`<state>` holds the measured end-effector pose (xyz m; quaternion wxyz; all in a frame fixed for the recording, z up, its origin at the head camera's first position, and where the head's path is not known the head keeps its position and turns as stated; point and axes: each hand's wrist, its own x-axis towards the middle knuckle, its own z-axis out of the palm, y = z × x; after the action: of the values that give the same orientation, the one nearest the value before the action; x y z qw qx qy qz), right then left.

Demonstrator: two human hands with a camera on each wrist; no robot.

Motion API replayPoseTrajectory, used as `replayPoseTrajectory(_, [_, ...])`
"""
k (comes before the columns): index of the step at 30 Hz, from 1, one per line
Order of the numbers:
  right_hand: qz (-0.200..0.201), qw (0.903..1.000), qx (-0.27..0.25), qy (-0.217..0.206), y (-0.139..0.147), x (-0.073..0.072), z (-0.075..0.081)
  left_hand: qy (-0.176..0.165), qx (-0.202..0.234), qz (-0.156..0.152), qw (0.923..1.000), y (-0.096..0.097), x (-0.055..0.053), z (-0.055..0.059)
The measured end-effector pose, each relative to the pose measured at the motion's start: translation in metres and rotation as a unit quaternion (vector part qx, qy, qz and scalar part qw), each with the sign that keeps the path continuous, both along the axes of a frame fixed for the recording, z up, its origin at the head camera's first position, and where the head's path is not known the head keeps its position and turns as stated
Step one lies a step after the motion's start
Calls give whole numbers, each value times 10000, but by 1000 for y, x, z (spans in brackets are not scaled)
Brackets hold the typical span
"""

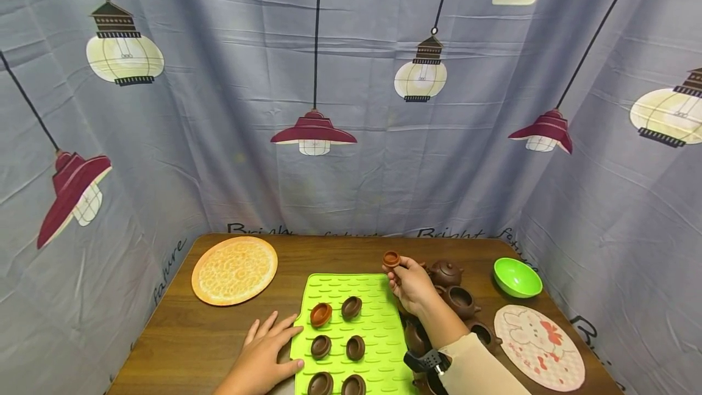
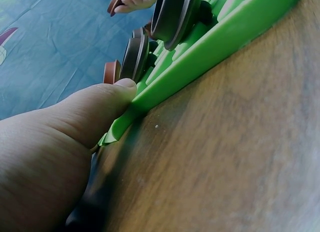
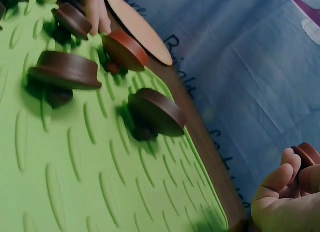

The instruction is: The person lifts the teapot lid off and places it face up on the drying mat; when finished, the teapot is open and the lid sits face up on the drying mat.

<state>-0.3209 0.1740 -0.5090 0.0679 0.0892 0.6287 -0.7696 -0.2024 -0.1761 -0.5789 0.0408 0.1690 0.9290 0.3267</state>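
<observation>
My right hand [image 1: 414, 288] pinches a reddish-brown teapot lid [image 1: 391, 259] above the far right corner of the green ridged mat [image 1: 378, 309]. The same lid [image 3: 307, 156] pokes out between thumb and fingers in the right wrist view. At the mat's left edge rests my left hand [image 1: 264, 349], fingers spread, its thumb [image 2: 112, 94] on the rim. Several lids lie tipped on the mat in two columns, knob side down: an orange-brown lid [image 1: 320, 314] and a dark brown lid [image 1: 351, 308] form the far row, with darker ones nearer.
Right of the mat, partly behind my right arm, several brown teapots stand, among them a lidded teapot [image 1: 445, 273] and an open one [image 1: 460, 302]. Farther right are a green bowl [image 1: 518, 277] and a round rabbit-print mat [image 1: 540, 346]. An orange-patterned round mat [image 1: 234, 270] lies back left.
</observation>
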Motion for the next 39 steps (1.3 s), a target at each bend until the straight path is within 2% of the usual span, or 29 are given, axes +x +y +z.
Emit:
replayPoseTrajectory(12, [401,9991,43,96,-29,5,3,5,35,-5,10000,0,2,1])
replayPoseTrajectory(25, [843,9954,375,258,-75,7,7,172,-136,5,9998,2,0,0])
replayPoseTrajectory(31, [1023,9938,356,265,-90,5,2,153,-126,-9,9998,1,0,1])
replayPoseTrajectory(39, [1077,9941,158,45,-103,-4,-6,152,-94,10,9998,1,-1,1])
